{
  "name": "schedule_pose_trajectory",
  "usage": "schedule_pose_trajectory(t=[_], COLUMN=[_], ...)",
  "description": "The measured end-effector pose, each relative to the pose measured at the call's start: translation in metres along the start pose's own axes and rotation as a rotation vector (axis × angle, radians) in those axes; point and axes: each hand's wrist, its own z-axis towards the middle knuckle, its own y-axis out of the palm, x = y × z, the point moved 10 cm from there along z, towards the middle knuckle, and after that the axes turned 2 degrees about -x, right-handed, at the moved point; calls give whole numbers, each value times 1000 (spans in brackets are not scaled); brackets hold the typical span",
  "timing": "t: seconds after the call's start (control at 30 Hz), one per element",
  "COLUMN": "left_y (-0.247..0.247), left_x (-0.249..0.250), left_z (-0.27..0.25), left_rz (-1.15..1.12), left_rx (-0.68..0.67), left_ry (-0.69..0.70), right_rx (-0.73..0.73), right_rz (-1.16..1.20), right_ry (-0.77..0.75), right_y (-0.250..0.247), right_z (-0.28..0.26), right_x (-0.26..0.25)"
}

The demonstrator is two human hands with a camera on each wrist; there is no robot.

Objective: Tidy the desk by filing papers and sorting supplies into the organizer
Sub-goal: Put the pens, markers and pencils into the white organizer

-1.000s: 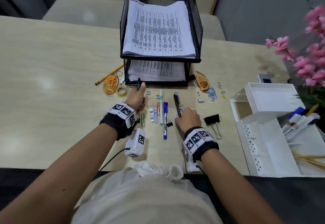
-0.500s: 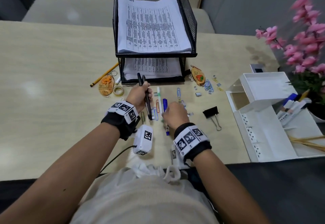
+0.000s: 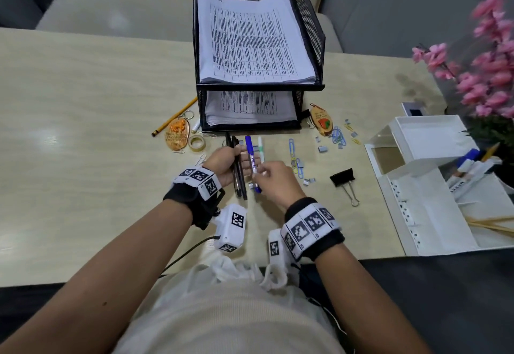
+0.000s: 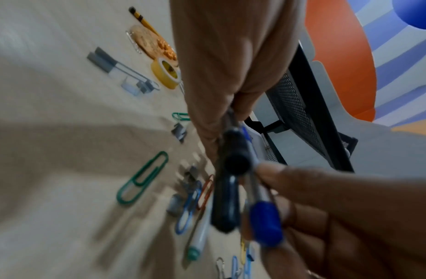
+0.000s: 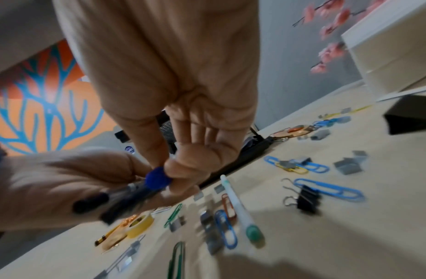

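My left hand (image 3: 235,160) (image 4: 231,109) grips two black pens (image 3: 239,175) (image 4: 227,200) in a bundle just above the desk, in front of the black mesh paper tray (image 3: 308,20). My right hand (image 3: 267,175) (image 5: 169,166) pinches a blue marker (image 3: 251,159) (image 4: 264,224) (image 5: 157,178) and holds it against those pens. A white marker with a green cap (image 3: 261,149) (image 5: 240,205) lies on the desk beside them. Stacked printed papers (image 3: 256,39) fill both tray levels. The white organizer (image 3: 434,187) stands at the right, with markers in it.
Scattered on the desk are coloured paper clips (image 3: 294,156), staple blocks (image 3: 322,148), a black binder clip (image 3: 343,178), a tape roll (image 3: 196,142), two keychains (image 3: 176,134) and a pencil (image 3: 173,117). Pink flowers (image 3: 489,75) stand behind the organizer.
My right hand passed a second black pen to the left hand, then picked the blue marker off the desk and brought it up against the pens.
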Motion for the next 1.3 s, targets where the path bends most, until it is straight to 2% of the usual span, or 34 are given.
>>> schedule_pose_trajectory(t=[0.07, 0.13, 0.27, 0.4, 0.47, 0.53, 0.63, 0.73, 0.83, 0.93, 1.0, 1.07, 1.2, 1.3], left_y=[-2, -12, -23, -19, -9, 6, 48, 117, 205, 289, 333, 366, 411, 422], left_x=[2, 10, 22, 26, 26, 22, 21, 13, -7, -29, -38, -46, -58, -69], left_z=[2, 5, 5, 0, -1, 3, 10, 15, 9, -8, -20, -26, -24, -8], left_rz=[-119, -114, 85, 274, 383, 493, 746, 1077, 1259, 1167, 1091, 1027, 918, 881], left_rx=[-7, 25, 52, 132, 161, 164, 174, 143, -26, -273, -342, -357, -317, -246], left_ry=[1, 29, 61, 135, 177, 206, 273, 333, 404, 516, 573, 615, 694, 676], right_rx=[-19, -12, 127, 78, 91, 167, 358, 564, 817, 1018, 1061, 1032, 959, 946], right_rz=[-13, 25, -86, -224, -186, -34, 210, 318, 346, 340, 329, 308, 226, 211], right_ry=[-42, -40, 81, 132, 121, 137, 154, 151, 186, 289, 352, 395, 395, 368], right_y=[8, 9, -4, 3, 0, -19, -72, -141, -214, -267, -290, -304, -318, -329], right_z=[7, 15, 34, 36, 32, 23, 0, -37, -79, -115, -127, -129, -125, -122], right_x=[-10, -11, 3, 18, 23, 31, 54, 86, 134, 192, 222, 243, 262, 270])
